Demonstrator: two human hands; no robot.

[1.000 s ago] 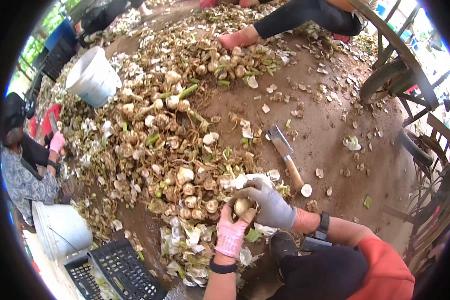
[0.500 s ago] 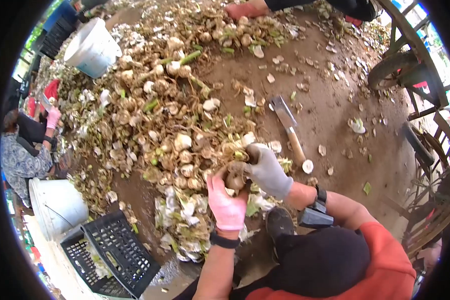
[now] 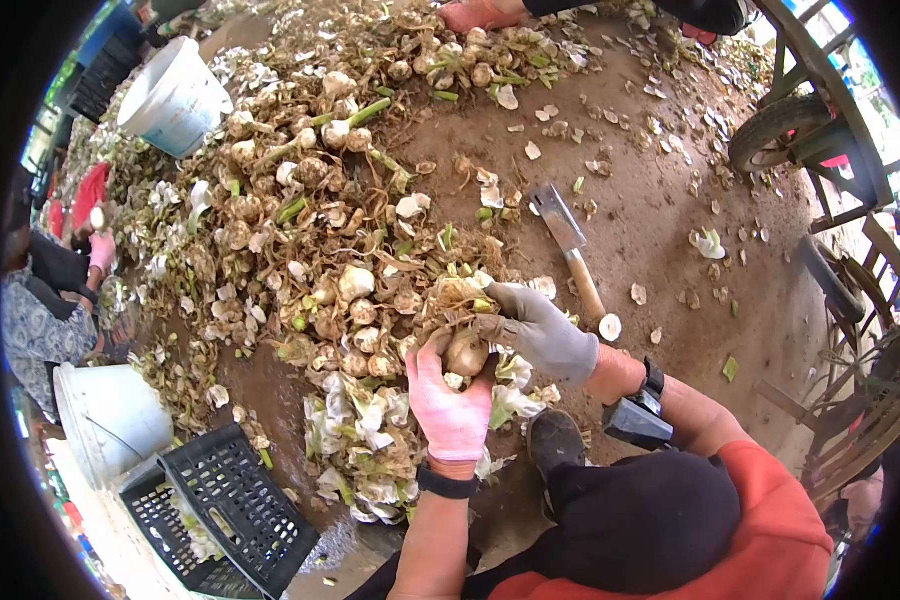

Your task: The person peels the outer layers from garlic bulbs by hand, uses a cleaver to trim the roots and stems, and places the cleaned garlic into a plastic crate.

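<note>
My left hand [image 3: 450, 405], in a pink glove, is closed around a garlic bulb [image 3: 466, 354] with its pale brown side facing up. My right hand [image 3: 545, 338], in a grey glove, is just right of the bulb. Its bent fingers grip brown dry garlic skin [image 3: 488, 327] at the bulb's upper edge; the fingertips are partly hidden. Under and ahead of both hands spreads a heap of garlic bulbs [image 3: 356, 284] with dry stalks and roots. On the ground to the right lies a cleaver [image 3: 573, 250] with a wooden handle.
White peelings [image 3: 365, 425] are piled near my knees. A black crate [image 3: 235, 500] and a white bucket [image 3: 120, 420] stand left; another bucket [image 3: 175, 100] is farther off. A co-worker [image 3: 45, 310] sits at left, another's foot [image 3: 480, 14] shows ahead. A wheeled cart [image 3: 820, 110] stands right.
My right hand has shifted slightly down and right, drawing off the top of the bulb. More of the bulb's surface now shows. My left hand keeps its hold.
</note>
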